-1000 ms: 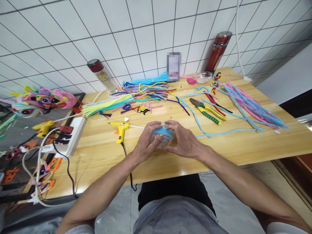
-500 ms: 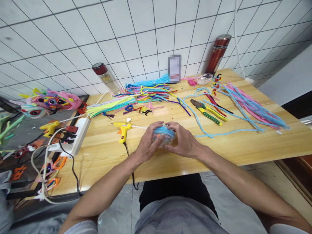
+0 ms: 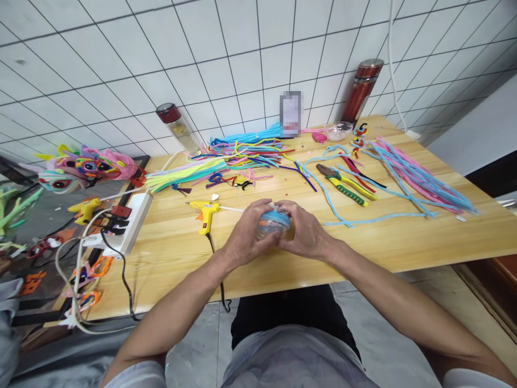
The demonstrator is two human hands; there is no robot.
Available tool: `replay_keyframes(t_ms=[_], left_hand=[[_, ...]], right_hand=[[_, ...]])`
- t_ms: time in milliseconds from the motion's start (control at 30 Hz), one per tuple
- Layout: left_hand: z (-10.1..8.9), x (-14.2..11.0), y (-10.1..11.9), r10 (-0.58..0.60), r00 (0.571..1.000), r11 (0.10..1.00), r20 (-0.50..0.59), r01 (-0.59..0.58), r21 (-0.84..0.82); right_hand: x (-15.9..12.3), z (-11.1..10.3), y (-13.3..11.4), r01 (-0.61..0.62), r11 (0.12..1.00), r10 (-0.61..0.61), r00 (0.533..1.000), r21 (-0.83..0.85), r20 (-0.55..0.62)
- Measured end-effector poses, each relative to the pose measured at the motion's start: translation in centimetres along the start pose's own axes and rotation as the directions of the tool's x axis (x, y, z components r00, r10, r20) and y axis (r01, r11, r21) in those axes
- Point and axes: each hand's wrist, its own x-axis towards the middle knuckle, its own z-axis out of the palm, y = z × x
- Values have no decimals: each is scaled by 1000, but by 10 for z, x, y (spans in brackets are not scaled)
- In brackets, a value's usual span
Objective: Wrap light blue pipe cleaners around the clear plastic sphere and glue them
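Note:
Between my two hands is a small round clear plastic ball (image 3: 271, 224), with light-blue pipe cleaner wound around its upper part and a bit of orange showing. My left hand (image 3: 251, 231) curls around its left side, thumb across the front. On the right side, my right hand (image 3: 301, 229) grips it with bent fingers and thumb. The fingers partly hide the ball. Just left of my hands lies a yellow glue gun (image 3: 207, 214) with a white glue stick in its back. To the right are pliers (image 3: 346, 186) with green-and-yellow handles.
Bundles of coloured pipe cleaners (image 3: 238, 153) lie along the wall, with pink and blue ones (image 3: 420, 175) at right. A glass bottle (image 3: 180, 129), a red thermos (image 3: 361, 91) and a blurred upright rectangle (image 3: 291, 113) stand behind. A power strip (image 3: 131, 223) with cords sits left.
My left thumb has slid lower along the front of the ball, uncovering more of its clear side. Both hands stay around it in nearly the same place.

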Motion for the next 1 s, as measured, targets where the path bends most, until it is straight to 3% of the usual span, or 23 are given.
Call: replay_keyframes(t_ms=[167, 400, 567, 767, 1000], left_hand=[[3, 0, -4, 11, 1000, 1000, -16, -11, 6], [7, 1, -13, 163, 969, 986, -185, -164, 10], [2, 0, -9, 250, 949, 966, -190, -258, -15], [1, 0, -5, 343, 921, 937, -184, -350, -2], [7, -1, 2, 341, 915, 935, -216, -354, -20]], right_hand=[[0, 1, 0, 21, 1000, -21, 999, -17, -31], [5, -5, -12, 127, 989, -137, 982, -79, -131], [6, -13, -28, 187, 967, -217, 960, -171, -178], [0, -21, -42, 218, 948, -264, 946, -233, -188], [-9, -32, -55, 256, 893, -317, 942, -370, -114]])
